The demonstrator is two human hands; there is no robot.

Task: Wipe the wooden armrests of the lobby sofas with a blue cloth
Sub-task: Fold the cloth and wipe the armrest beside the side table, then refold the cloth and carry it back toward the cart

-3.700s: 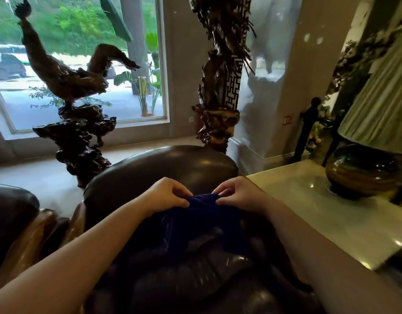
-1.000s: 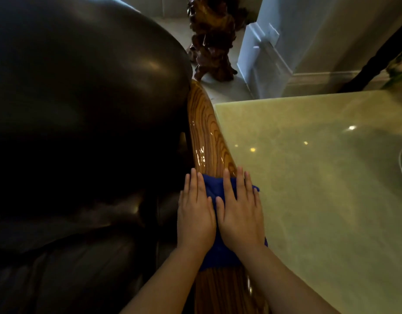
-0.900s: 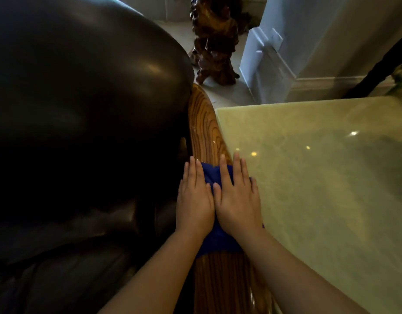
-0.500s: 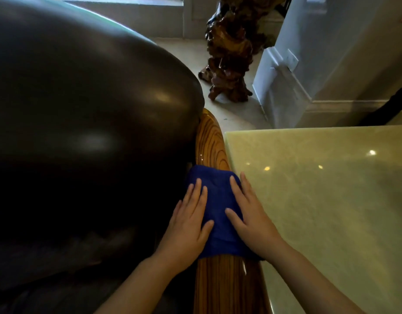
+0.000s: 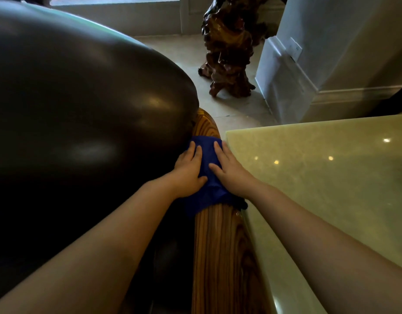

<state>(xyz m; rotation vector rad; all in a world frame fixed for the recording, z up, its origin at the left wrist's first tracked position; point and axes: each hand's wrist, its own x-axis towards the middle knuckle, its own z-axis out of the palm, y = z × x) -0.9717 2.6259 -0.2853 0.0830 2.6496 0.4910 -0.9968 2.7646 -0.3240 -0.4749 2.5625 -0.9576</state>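
A glossy wooden armrest (image 5: 220, 250) with bold grain runs away from me between the dark leather sofa and a stone table. A blue cloth (image 5: 206, 159) is draped over it near its far end. My left hand (image 5: 188, 169) lies flat on the cloth's left side, fingers stretched forward against the sofa cushion. My right hand (image 5: 229, 169) presses flat on the cloth's right side. Both palms cover much of the cloth; only its middle strip, far edge and near hem show.
The bulging dark leather sofa back (image 5: 82, 109) fills the left. A pale green polished stone table (image 5: 331, 177) sits tight against the armrest's right side. A carved dark wood sculpture base (image 5: 229, 60) stands on the tiled floor beyond, next to a white pillar base (image 5: 290, 71).
Both hands have pushed the cloth forward along the armrest toward its far end, and more bare wood now shows behind it. Earlier still, the hands held the cloth over the sofa cushion.
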